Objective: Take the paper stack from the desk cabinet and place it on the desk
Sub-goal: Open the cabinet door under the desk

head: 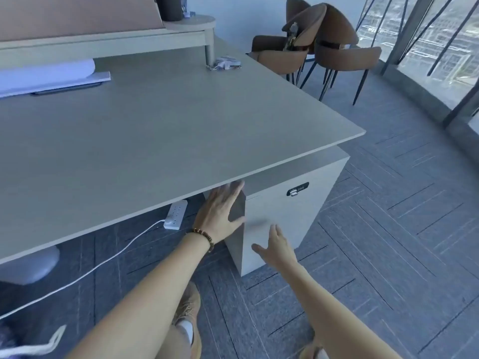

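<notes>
One desk (155, 130), one cabinet (280, 216) — two hands, three chairs (337, 47), one power strip (176, 214)

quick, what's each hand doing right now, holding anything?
Left hand: open, fingers spread at the cabinet's left front edge, under the desk; holding nothing.
Right hand: open, in front of the cabinet's face; holding nothing.

Desk (160, 141) bears papers (51, 76) and keys (225, 64).
</notes>
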